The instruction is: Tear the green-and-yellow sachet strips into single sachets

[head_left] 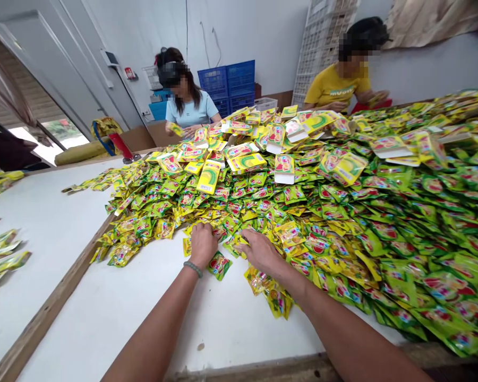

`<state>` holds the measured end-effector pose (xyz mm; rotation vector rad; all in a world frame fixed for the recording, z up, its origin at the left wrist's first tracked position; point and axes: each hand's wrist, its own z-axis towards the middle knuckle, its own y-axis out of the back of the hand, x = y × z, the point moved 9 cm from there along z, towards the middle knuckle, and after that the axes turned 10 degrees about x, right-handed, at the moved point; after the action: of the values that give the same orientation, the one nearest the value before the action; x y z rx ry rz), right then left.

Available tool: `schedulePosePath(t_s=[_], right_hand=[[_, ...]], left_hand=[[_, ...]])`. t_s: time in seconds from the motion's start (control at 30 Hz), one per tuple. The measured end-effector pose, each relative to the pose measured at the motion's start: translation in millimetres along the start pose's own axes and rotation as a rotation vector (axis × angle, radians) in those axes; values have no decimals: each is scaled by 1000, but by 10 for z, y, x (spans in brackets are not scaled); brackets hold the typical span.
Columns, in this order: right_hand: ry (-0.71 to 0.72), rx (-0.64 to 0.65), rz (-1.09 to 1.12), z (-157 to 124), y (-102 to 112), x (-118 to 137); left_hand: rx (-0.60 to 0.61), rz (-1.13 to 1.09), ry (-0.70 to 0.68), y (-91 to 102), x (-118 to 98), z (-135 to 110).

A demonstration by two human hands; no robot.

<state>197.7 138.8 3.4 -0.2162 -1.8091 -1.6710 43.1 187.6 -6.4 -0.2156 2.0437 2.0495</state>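
A big heap of small green-and-yellow sachets point(342, 212) covers the white table point(115, 313), with yellow-green cartons point(209, 176) lying on top of it. My left hand point(202, 244) rests at the near edge of the heap, fingers curled down onto sachets. One loose sachet point(219, 265) lies just beside its wrist, which wears a bead bracelet. My right hand point(258, 249) reaches into the heap a little to the right, fingers bent and pressed among the sachets. What either hand grips is hidden under the fingers.
Two people sit at the far side: one in a light blue top point(189, 109), one in a yellow shirt point(336, 85), both handling cartons. Blue crates point(227, 82) stand against the back wall. A wooden strip point(59, 302) divides the table; a few sachets point(2, 254) lie at far left.
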Motion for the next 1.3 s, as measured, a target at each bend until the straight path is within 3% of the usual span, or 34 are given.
schedulePosePath(t_s=[0.1, 0.3, 0.4, 0.63, 0.73, 0.83, 1.0, 1.2, 1.3], right_hand=[[-59, -22, 126, 18, 45, -94], [-21, -76, 617, 68, 58, -164], [40, -20, 883, 97, -29, -98], [57, 60, 972, 88, -150, -1], [19, 94, 872, 78, -226, 10], [-18, 49, 735, 65, -227, -16], [0, 43, 800, 56, -221, -6], [-90, 263, 968, 3, -369, 53], [-121, 307, 1022, -37, -355, 94]], left_hand=[[39, -204, 18, -31, 58, 18], [301, -1170, 27, -48, 18, -324], [372, -1335, 63, -101, -14, -519], [438, -1316, 47, -349, -28, -627], [475, -1436, 18, -323, -89, -641], [473, -1517, 4, -259, -125, -648], [439, -1360, -40, -202, -144, -614], [411, -1271, -83, -248, -176, -569], [446, -1199, -66, -237, -188, -529]])
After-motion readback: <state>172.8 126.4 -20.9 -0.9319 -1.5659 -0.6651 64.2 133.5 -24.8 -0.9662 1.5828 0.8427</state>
